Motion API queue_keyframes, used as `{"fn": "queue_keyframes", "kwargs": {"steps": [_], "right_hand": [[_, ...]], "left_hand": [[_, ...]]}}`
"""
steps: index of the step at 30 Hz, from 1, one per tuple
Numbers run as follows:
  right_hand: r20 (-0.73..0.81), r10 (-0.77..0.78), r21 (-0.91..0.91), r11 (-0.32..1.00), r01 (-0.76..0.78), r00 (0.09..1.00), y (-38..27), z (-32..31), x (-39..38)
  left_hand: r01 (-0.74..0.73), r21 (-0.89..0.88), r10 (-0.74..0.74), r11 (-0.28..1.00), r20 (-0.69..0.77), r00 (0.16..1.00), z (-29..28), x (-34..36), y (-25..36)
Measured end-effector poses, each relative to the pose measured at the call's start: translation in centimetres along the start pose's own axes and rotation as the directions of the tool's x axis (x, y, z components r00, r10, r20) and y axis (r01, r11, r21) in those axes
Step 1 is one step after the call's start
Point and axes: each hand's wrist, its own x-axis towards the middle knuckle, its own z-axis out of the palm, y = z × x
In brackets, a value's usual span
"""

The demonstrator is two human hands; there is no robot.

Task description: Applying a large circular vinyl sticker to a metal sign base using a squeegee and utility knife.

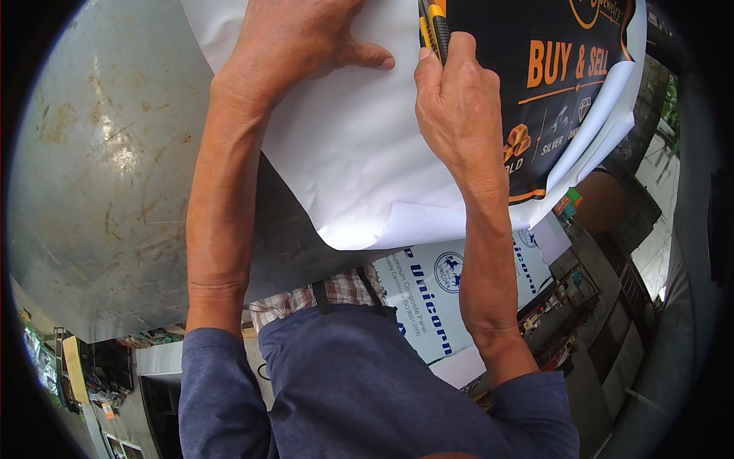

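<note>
A large white printed sheet (344,145) lies over a grey metal table, its near edge curling up. Its right part bears a black and orange printed panel (550,103). Flat on the white margin rests my left hand (302,38), thumb stretched out; the other fingers run past the upper edge of the view. My right hand (461,99) grips a yellow and black utility knife (437,29) beside the left border of the black panel. The knife points away from me, and its tip is out of view.
Bare scratched metal tabletop (115,153) stretches to the left. The sheet's right side rolls up in white folds (592,134). Below my right forearm is a light blue printed composite panel (417,298). Shelves with small items (566,298) stand at the lower right.
</note>
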Motion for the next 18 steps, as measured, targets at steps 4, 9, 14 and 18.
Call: {"fn": "queue_keyframes", "kwargs": {"steps": [4, 9, 14, 18], "right_hand": [[0.024, 0.006, 0.006, 1.000, -0.006, 1.000, -0.2, 0.1, -0.2], [0.013, -0.003, -0.017, 1.000, 0.003, 1.000, 0.5, 0.3, -0.4], [0.014, 0.011, -0.008, 1.000, -0.011, 1.000, 0.0, -0.1, -0.6], [0.069, 0.029, 0.030, 0.999, -0.032, 0.997, 0.7, -1.4, 0.2]], "left_hand": [[-0.104, 0.071, 0.116, 0.992, -0.190, 0.975, 2.5, -0.3, -1.7], [0.016, 0.020, -0.016, 1.000, -0.003, 1.000, 0.1, 0.1, 0.2], [-0.061, 0.060, 0.067, 0.996, -0.114, 0.991, 1.7, -0.1, -1.2], [-0.122, 0.061, 0.132, 0.991, -0.213, 0.968, 2.5, -0.3, -1.2]]}}
